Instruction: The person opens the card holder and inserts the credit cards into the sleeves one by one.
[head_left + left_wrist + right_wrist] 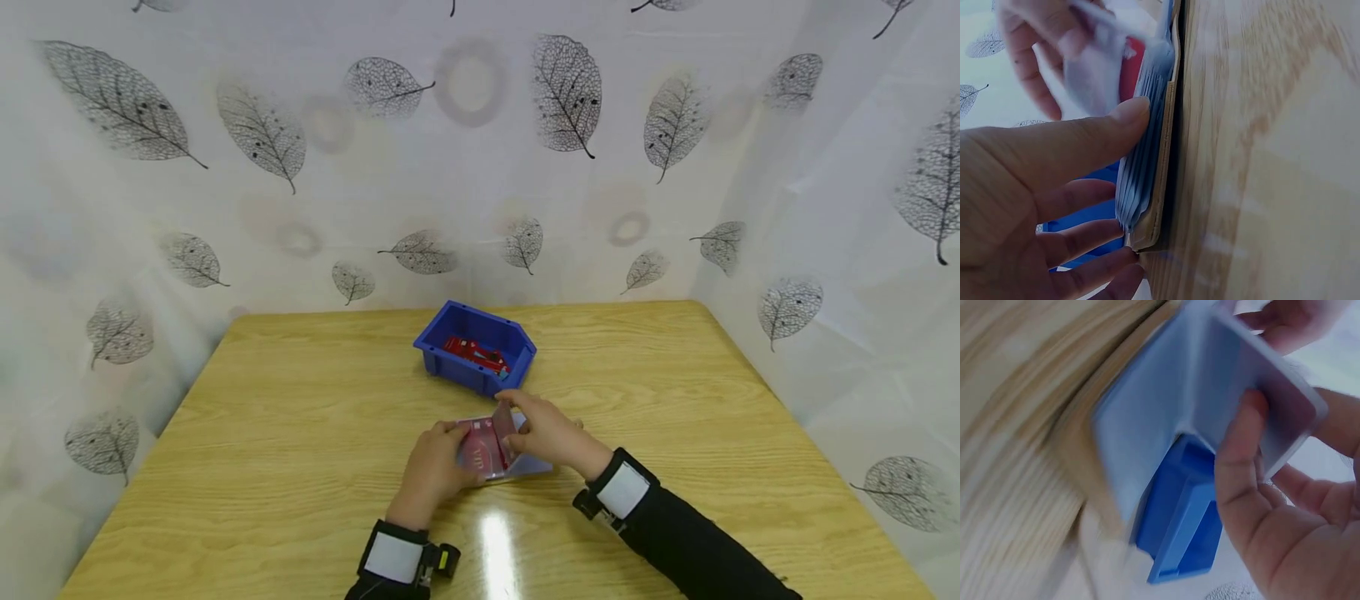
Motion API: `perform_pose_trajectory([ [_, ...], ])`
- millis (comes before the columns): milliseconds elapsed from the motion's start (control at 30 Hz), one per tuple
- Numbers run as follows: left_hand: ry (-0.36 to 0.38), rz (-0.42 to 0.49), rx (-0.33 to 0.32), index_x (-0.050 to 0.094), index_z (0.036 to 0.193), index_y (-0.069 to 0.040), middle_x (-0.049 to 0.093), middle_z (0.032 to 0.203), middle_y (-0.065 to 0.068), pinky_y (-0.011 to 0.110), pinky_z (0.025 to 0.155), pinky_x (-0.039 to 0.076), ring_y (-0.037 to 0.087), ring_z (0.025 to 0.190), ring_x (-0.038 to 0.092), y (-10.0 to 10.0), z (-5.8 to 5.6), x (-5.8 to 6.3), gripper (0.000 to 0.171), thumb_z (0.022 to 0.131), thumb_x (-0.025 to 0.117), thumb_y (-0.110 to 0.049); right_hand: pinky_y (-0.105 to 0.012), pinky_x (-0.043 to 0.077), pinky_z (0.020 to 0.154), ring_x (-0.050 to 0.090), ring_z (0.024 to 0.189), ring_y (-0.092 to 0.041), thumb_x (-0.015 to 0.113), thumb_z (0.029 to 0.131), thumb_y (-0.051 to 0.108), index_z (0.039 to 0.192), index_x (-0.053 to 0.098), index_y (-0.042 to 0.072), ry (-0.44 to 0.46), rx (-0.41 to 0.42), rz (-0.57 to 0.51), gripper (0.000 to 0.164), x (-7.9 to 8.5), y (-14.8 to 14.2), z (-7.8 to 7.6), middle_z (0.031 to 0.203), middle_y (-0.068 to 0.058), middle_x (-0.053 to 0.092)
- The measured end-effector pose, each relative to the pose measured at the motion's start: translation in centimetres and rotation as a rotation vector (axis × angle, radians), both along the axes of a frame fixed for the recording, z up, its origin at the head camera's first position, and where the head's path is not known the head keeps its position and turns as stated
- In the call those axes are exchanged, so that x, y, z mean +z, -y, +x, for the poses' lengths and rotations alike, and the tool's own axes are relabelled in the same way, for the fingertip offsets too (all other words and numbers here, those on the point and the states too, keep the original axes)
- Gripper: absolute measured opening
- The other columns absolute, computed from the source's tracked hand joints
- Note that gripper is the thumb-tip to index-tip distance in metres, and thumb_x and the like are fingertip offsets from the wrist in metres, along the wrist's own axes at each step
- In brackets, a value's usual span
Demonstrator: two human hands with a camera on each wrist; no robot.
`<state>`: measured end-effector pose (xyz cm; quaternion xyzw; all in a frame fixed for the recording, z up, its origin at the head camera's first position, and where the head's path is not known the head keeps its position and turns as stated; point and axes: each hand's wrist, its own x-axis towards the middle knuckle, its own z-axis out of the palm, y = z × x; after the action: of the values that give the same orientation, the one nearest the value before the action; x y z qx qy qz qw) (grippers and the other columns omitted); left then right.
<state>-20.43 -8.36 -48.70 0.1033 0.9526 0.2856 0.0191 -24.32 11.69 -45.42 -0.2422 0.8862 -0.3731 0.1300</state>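
A card holder (1159,212) with a tan cover and a stack of clear plastic sleeves lies opened on the table. My left hand (437,467) grips its left side, thumb on the top sleeve and fingers along the edge. A red card (480,450) marked VIP shows under that thumb in the head view. With thumb and fingers, my right hand (546,429) pinches one raised sleeve page (1250,394), which stands tilted up from the stack. A reddish tint shows in that page; whether a card fills it is blurred.
Just behind the card holder stands a blue plastic bin (480,379) with several red cards (476,353) inside. The wooden table (300,400) is backed by a white leaf-patterned curtain (465,167), which also hangs at both sides.
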Motion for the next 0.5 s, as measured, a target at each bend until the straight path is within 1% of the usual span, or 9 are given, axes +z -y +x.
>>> perform_pose_trajectory([
  [67, 0.003, 0.011, 0.001, 0.061, 0.127, 0.0, 0.058, 0.126, 0.021, 0.052, 0.093, 0.046, 0.041, 0.111, 0.056, 0.0, 0.0, 0.0, 0.075, 0.064, 0.09, -0.026, -0.033, 0.055, 0.068, 0.067, 0.083, -0.022, 0.068, 0.089, 0.006, 0.143, 0.037, -0.002, 0.052, 0.013, -0.045, 0.062, 0.0, 0.2, -0.1, 0.134, -0.028, 0.052],
  [167, 0.01, 0.041, -0.006, 0.06, 0.128, 0.0, 0.059, 0.126, 0.022, 0.052, 0.094, 0.046, 0.04, 0.112, 0.057, 0.1, 0.0, 0.1, 0.074, 0.064, 0.09, -0.024, -0.032, 0.055, 0.071, 0.068, 0.085, -0.022, 0.068, 0.091, 0.013, 0.146, 0.033, -0.002, 0.091, 0.044, -0.067, 0.066, -0.1, 0.4, 0.0, 0.133, -0.027, 0.054],
  [233, 0.013, 0.066, -0.019, 0.059, 0.128, 0.001, 0.061, 0.123, 0.021, 0.052, 0.093, 0.047, 0.04, 0.111, 0.058, 0.4, 0.0, 0.2, 0.075, 0.064, 0.09, -0.022, -0.032, 0.056, 0.074, 0.068, 0.089, -0.024, 0.067, 0.092, 0.019, 0.145, 0.035, -0.003, 0.09, 0.096, -0.058, 0.066, -0.3, 0.7, 0.1, 0.131, -0.025, 0.056],
  [333, 0.04, 0.109, -0.047, 0.056, 0.13, 0.004, 0.062, 0.122, 0.022, 0.052, 0.093, 0.047, 0.039, 0.11, 0.059, 0.8, -0.1, 0.3, 0.075, 0.067, 0.089, -0.016, -0.032, 0.054, 0.08, 0.067, 0.099, -0.026, 0.065, 0.094, 0.022, 0.141, 0.044, -0.002, 0.043, 0.173, 0.014, 0.057, -0.5, 1.0, 0.3, 0.128, -0.019, 0.061],
  [433, 0.072, 0.146, -0.049, 0.05, 0.135, 0.006, 0.06, 0.125, 0.025, 0.053, 0.096, 0.045, 0.041, 0.114, 0.057, 1.4, -0.2, 0.4, 0.07, 0.073, 0.079, -0.005, -0.032, 0.053, 0.082, 0.065, 0.104, -0.026, 0.061, 0.095, 0.013, 0.13, 0.058, 0.0, -0.058, 0.231, 0.12, 0.038, -0.3, 1.4, 0.4, 0.12, -0.014, 0.066],
  [500, 0.085, 0.159, -0.039, 0.048, 0.137, 0.007, 0.058, 0.128, 0.027, 0.053, 0.098, 0.043, 0.042, 0.117, 0.055, 1.6, -0.2, 0.5, 0.066, 0.076, 0.072, 0.0, -0.032, 0.053, 0.081, 0.064, 0.104, -0.025, 0.058, 0.094, 0.006, 0.124, 0.062, 0.001, -0.102, 0.245, 0.185, 0.031, -0.1, 1.8, 0.5, 0.116, -0.012, 0.067],
])
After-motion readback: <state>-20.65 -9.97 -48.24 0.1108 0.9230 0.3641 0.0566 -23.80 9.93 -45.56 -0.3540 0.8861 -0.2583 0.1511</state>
